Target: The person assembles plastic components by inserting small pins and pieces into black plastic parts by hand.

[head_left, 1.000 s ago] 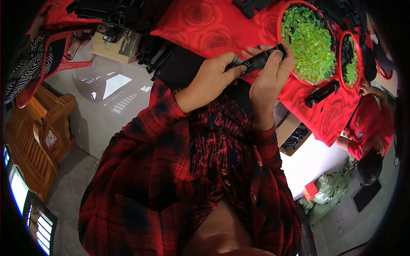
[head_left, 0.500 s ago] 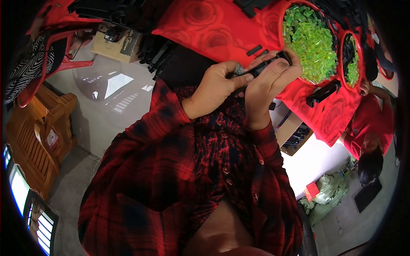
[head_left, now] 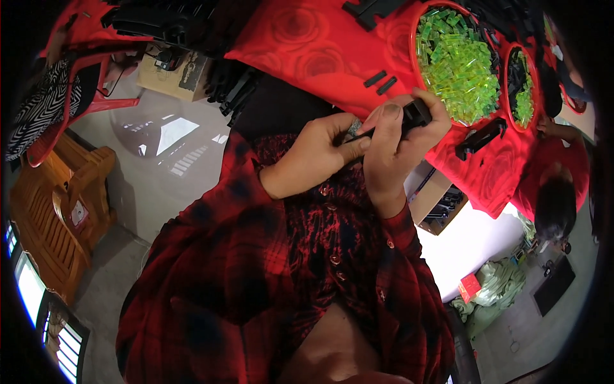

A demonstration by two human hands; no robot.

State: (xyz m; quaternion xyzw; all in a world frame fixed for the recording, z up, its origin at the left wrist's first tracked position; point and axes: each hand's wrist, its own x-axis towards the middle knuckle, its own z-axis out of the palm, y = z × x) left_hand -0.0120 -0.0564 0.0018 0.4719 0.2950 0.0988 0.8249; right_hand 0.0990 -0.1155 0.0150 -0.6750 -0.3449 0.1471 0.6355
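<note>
Both hands are together in front of my chest, just off the near edge of the red-covered table. My right hand (head_left: 398,142) is closed around a dark black plastic part (head_left: 418,113); its boxy end shows between thumb and fingers. Close against it, my left hand (head_left: 310,157) pinches the other end of the part with thumb and fingers. A bit of grey speckled material shows by the left fingers, too small to name. Two short black strips, a left one (head_left: 375,79) and a right one (head_left: 386,86), lie side by side on the table beyond my hands.
A red basin (head_left: 412,48) of green-yellow translucent pieces (head_left: 454,70) stands at the right, beside a smaller red basin (head_left: 507,80). A long black part (head_left: 481,139) lies near the table's edge. A cardboard box (head_left: 430,203) sits below. A person in red (head_left: 563,166) is at far right.
The black part has turned, so its boxy end now faces up more. My hands have shifted slightly down, and both strips on the table now show fully.
</note>
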